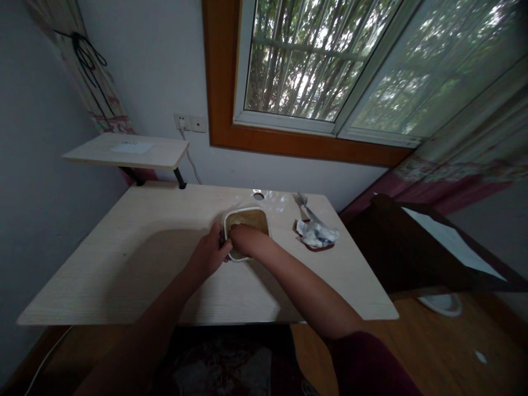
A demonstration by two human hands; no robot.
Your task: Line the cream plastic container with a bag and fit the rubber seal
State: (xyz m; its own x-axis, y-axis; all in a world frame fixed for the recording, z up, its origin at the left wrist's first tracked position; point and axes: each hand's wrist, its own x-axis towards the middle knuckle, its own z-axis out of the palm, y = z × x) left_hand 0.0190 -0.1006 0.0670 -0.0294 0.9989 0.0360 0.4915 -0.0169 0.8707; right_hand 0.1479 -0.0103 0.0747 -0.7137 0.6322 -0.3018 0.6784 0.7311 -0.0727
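Note:
A small square basket (258, 216) with a white rim and a tan inside stands on the desk in front of me. My left hand (210, 247) grips the basket's left side, thumb toward me at the rim. My right hand (244, 239) reaches down into the basket, and its fingers are hidden against the inner left wall. Whether the right fingers hold anything, I cannot make out.
On the pale wooden desk (165, 220), a brown tray (317, 248) at the right holds crumpled whitish plastic (317, 234). A raised shelf (165, 154) with a paper (132, 147) stands at the back left. A cable hole (258, 196) lies near the back edge.

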